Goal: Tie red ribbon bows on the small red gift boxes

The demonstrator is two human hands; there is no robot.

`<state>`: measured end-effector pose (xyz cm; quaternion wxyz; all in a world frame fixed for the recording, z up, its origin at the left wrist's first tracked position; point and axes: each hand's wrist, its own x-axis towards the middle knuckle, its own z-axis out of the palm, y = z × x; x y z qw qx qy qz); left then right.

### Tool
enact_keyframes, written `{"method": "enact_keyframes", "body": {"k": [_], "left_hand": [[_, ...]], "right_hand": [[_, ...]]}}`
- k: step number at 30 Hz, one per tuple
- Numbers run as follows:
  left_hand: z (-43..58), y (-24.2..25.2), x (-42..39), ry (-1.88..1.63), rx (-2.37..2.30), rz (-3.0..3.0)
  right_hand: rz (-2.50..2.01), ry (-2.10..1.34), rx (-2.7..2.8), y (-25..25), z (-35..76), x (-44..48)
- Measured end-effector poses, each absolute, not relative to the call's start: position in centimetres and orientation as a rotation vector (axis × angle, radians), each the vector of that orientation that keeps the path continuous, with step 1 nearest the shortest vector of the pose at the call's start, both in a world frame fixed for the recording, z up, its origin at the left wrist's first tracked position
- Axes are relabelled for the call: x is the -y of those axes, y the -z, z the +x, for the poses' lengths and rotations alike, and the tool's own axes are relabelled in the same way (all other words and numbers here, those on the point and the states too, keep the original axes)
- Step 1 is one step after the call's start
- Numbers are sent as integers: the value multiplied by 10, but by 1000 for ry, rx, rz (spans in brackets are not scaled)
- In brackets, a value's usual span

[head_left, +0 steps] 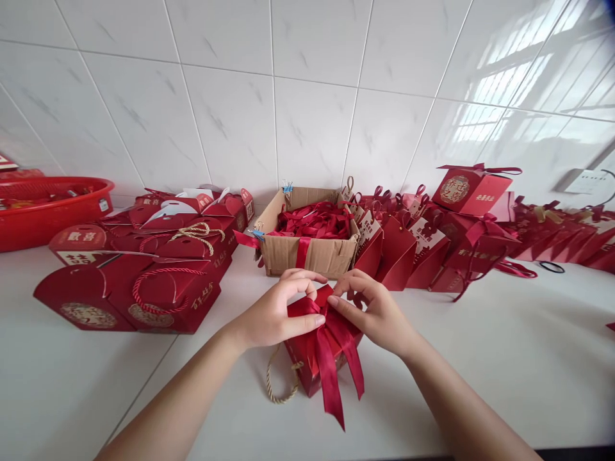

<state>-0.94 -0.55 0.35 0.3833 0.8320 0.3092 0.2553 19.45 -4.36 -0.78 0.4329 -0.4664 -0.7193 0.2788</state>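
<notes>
A small red gift box (307, 358) with a beige rope handle stands on the white counter (504, 358) in front of me. A red ribbon (331, 368) is tied on its top, with two tails hanging down its front. My left hand (276, 314) pinches the left loop of the bow between thumb and fingers. My right hand (375, 310) pinches the right side of the bow, fingers curled. Both hands meet over the knot.
A cardboard box (312, 253) full of red ribbons stands just behind. Flat red gift boxes (144, 275) are stacked at left, beside a red plastic basin (48, 208). Assembled red boxes (471, 192) with bows line the right. A tiled wall backs the counter.
</notes>
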Motion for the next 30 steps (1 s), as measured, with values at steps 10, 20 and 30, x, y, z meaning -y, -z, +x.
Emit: {"method": "enact_keyframes", "body": {"k": [10,20,30], "left_hand": [[-8,-5,6,-672,-782,2052],[-5,1,1,-698,-846,1916],[-7,1,0,-738,-934,2042]], "right_hand": [[-764,-548,2010,13,199,41],[-680,-530,2149,17,200,39],[-633,-556,2192,19,202,39]]}}
